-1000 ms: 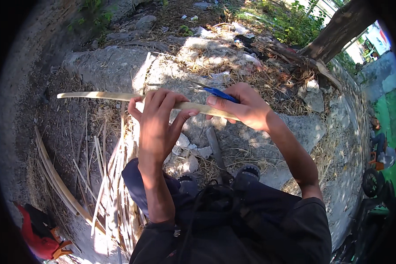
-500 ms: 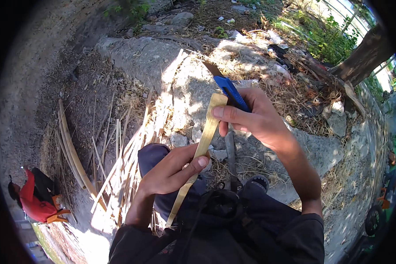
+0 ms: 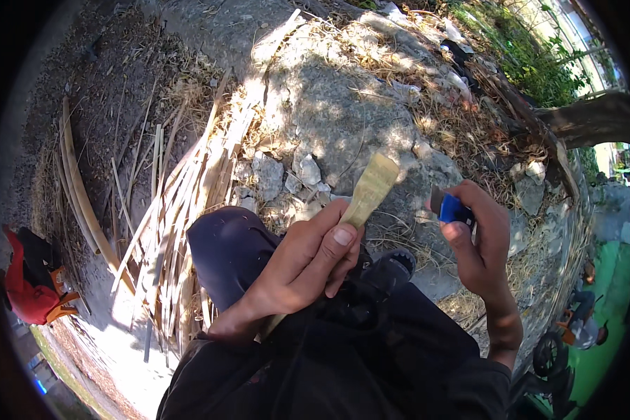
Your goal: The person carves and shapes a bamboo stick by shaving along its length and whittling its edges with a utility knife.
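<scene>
A flat, pale bamboo strip (image 3: 374, 183) with a wider, squared end slants up and to the right from my left hand (image 3: 294, 269). That hand is closed round it, thumb along the near face; the strip's lower part is mostly hidden by the hand and my dark clothing. Off to the right, my right hand (image 3: 486, 241) grips a blue box cutter (image 3: 456, 210), thumb and fingers wrapped round its handle. A short length of dark blade shows at the cutter's left end. Blade and bamboo strip are apart, with a gap between them.
Left of my knee lies a loose heap of long bamboo strips (image 3: 189, 217). Broken stones (image 3: 267, 176) and a large rock slab (image 3: 329, 115) lie ahead. Dry leaves and litter spread toward a tree trunk (image 3: 598, 119). A person in red (image 3: 31, 283) sits far left.
My right hand and the box cutter have moved right, away from the strip. My left hand now holds the strip nearer its wide end, which leans further right. The view has shifted.
</scene>
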A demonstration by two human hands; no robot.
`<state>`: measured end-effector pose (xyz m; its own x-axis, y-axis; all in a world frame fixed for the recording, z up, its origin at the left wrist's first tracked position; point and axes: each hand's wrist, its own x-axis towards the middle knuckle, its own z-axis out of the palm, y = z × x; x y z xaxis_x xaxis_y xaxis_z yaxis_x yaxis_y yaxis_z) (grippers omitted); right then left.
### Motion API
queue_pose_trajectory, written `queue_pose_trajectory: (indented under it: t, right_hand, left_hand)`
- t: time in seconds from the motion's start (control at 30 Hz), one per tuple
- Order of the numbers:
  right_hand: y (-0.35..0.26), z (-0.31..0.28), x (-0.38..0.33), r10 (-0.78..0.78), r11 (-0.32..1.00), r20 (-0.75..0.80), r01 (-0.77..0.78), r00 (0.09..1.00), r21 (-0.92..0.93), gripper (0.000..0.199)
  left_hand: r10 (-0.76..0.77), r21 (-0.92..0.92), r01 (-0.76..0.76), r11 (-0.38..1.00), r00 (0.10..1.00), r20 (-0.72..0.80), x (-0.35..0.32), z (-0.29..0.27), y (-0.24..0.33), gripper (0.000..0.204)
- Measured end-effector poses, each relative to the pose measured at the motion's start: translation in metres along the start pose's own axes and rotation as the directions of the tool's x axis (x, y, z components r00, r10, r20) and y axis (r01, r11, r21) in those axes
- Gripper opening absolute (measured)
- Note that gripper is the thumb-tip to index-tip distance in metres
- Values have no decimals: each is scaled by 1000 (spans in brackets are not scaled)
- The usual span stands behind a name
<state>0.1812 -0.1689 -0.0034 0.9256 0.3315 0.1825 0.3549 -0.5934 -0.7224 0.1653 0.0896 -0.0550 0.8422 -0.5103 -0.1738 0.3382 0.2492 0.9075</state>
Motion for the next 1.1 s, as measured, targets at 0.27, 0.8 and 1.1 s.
queue_pose_trajectory:
  t: [0.27,0.8,1.1]
  right_hand:
    - [-29,33,0,-75,991,30,78,997,-110,42]
    - [-27,61,11,-187,928,44,191,981,-320,45]
    - [-32,60,5,-126,917,32,128,992,-377,45]
  left_hand:
    - [-91,57,87,995,994,58,-8,-18,2,45]
    - [174,337,-186,923,983,64,-5,-30,-1,41]
    - [206,346,-202,916,978,25,-3,-21,-12,36]
